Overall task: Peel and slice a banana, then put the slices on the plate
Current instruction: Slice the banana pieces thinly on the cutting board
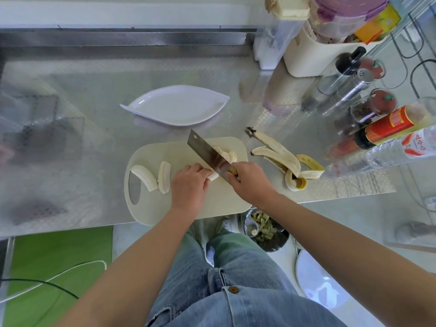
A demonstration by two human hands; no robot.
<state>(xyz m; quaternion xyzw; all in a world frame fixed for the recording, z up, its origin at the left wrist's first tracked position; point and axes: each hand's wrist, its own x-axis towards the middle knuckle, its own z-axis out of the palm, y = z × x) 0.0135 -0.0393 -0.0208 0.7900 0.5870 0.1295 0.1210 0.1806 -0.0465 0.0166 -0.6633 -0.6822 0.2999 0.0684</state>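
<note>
Shiny steel counter [70,95] meets a white wall [118,10]; green mat [59,260] below.

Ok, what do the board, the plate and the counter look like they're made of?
Board: probably plastic, matte cream, with a moulded handle hole.
Plate: glossy white, plastic or ceramic; the sheen alone can't settle it.
Counter: metal, likely stainless steel, with an embossed pattern and blurry reflections.
</note>
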